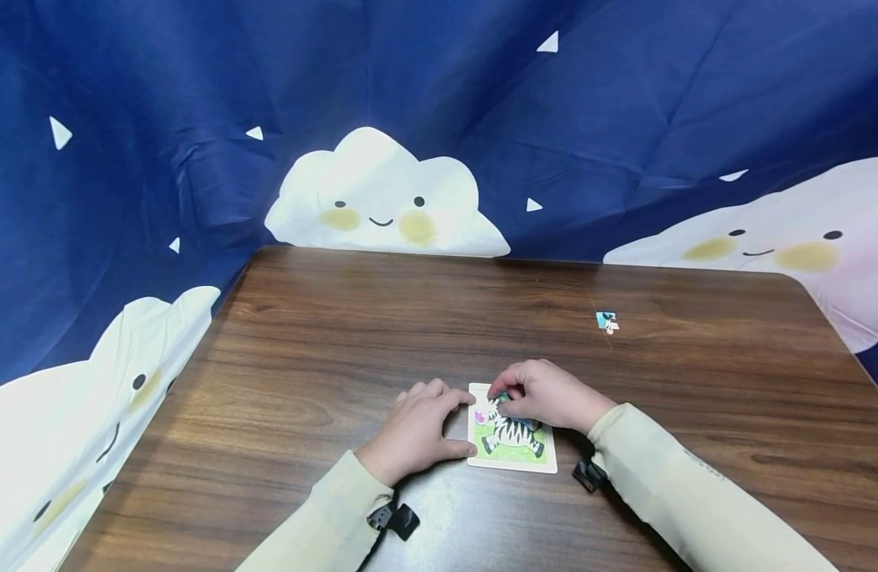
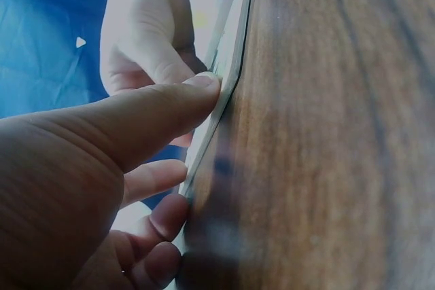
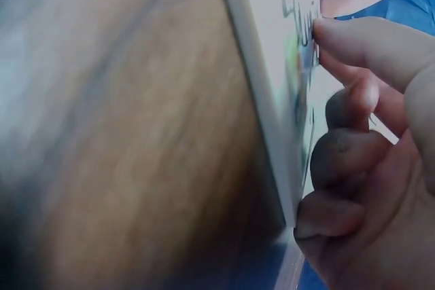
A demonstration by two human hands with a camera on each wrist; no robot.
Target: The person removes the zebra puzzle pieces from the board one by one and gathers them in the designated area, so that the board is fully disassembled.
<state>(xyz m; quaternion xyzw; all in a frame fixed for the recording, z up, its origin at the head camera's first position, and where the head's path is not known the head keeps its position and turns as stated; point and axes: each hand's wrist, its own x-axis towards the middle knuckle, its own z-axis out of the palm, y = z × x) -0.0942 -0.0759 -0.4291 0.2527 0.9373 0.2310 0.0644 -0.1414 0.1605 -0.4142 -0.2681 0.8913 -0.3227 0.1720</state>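
Note:
A small framed jigsaw puzzle [image 1: 512,434] with a zebra on a green ground lies on the table. My left hand [image 1: 419,433] rests against its left side, with the index finger near the upper corner and the thumb near the lower one. In the left wrist view that thumb [image 2: 160,110] lies nearly straight onto the frame's edge. Over the upper part of the puzzle, my right hand [image 1: 549,395] pinches a puzzle piece [image 1: 505,400], mostly hidden by the fingers. The right wrist view shows the right thumb [image 3: 370,45] low over the picture.
Another puzzle piece [image 1: 606,321], light blue with black and white, lies apart at the back right of the brown wooden table [image 1: 324,342]. A dark blue cloth [image 1: 424,79] with clouds hangs behind the table and along its left side.

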